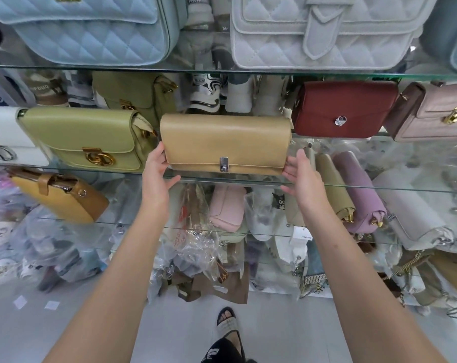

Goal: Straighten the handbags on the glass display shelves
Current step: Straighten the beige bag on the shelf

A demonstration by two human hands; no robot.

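Observation:
A tan flap handbag [226, 142] with a small silver clasp stands upright on the middle glass shelf [379, 188]. My left hand [156, 174] is at the bag's left end, fingers against its side and thumb spread below the shelf edge. My right hand [300, 176] is at the bag's lower right corner, fingers apart, fingertips touching the corner. Neither hand closes around the bag. To its left stands a green handbag [83, 137] with a gold clasp, and to its right a dark red handbag [344, 108].
A blue quilted bag [91, 24] and a white quilted bag [327, 32] sit on the top shelf. A pink bag [437, 113] stands far right. A mustard bag [62, 197] and purple bag [358, 189] lie on lower shelves, among plastic-wrapped stock down to the floor.

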